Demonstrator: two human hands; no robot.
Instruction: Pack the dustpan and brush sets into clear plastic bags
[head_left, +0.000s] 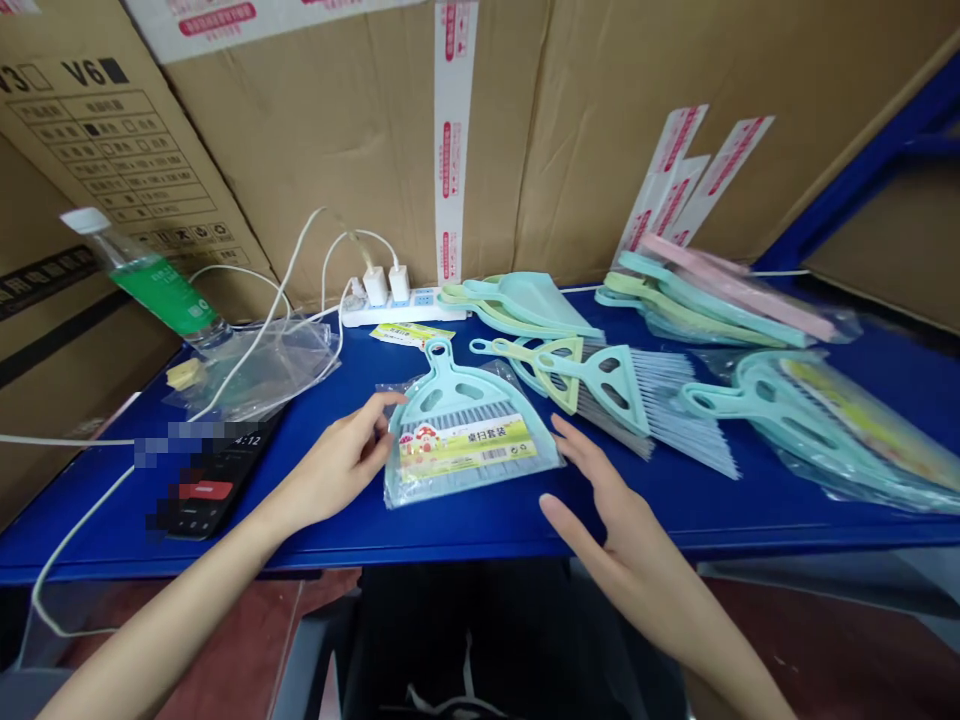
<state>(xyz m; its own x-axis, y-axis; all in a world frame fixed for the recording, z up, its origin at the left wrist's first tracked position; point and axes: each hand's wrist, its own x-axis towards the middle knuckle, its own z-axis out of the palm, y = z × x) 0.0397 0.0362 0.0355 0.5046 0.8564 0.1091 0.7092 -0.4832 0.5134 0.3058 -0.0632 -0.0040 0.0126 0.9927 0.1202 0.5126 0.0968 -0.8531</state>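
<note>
A light-blue dustpan (444,395) lies on the blue table before me, with a small brush inside it and clear plastic wrap around the set. A yellow-green label card (469,449) with red mushrooms shows through the wrap. Beside the dustpan's left edge is my left hand (346,452), its fingers loosely bent and its thumb apart; it seems to touch the wrap. My right hand (611,510) hovers by the right edge, thumb and fingers spread, holding nothing. Behind it lie loose brushes, a light-blue brush (611,380) and a yellow-green brush (568,375).
Stacked dustpans (525,303) lie at the back, with more dustpans (705,300) to the right. A wrapped set (795,405) sits far right. Leftward are a phone (217,480), plastic bags (277,365), a bottle (154,285), cables and a power strip (420,303). Cardboard boxes (360,130) stand behind.
</note>
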